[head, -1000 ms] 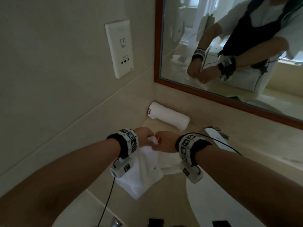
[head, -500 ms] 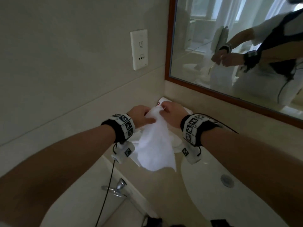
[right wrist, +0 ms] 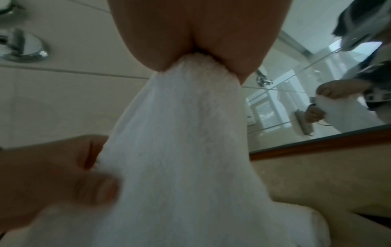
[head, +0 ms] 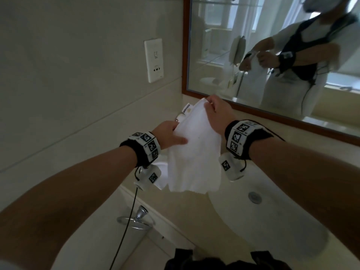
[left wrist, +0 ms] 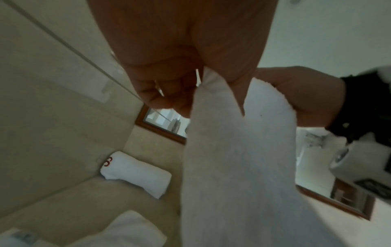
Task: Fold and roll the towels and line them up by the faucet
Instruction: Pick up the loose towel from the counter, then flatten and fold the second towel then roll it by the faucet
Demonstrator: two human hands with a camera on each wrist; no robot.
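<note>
I hold a white towel up over the counter, and it hangs loosely. My right hand pinches its top corner near the mirror's lower edge; in the right wrist view the cloth bunches out from between the fingers. My left hand grips the towel's left edge lower down, thumb on the front. A rolled towel with a red mark lies against the back wall, mostly hidden in the head view. Another white towel lies on the counter under my left wrist. The faucet is hidden.
The sink basin with its drain lies below my right arm. A wood-framed mirror covers the back wall and a wall socket sits left of it. A chrome ring fitting hangs below the counter edge.
The towel has come up off the counter. My hands, close together before, have moved apart: the right hand rose toward the mirror with a corner while the left stayed lower on the edge.
</note>
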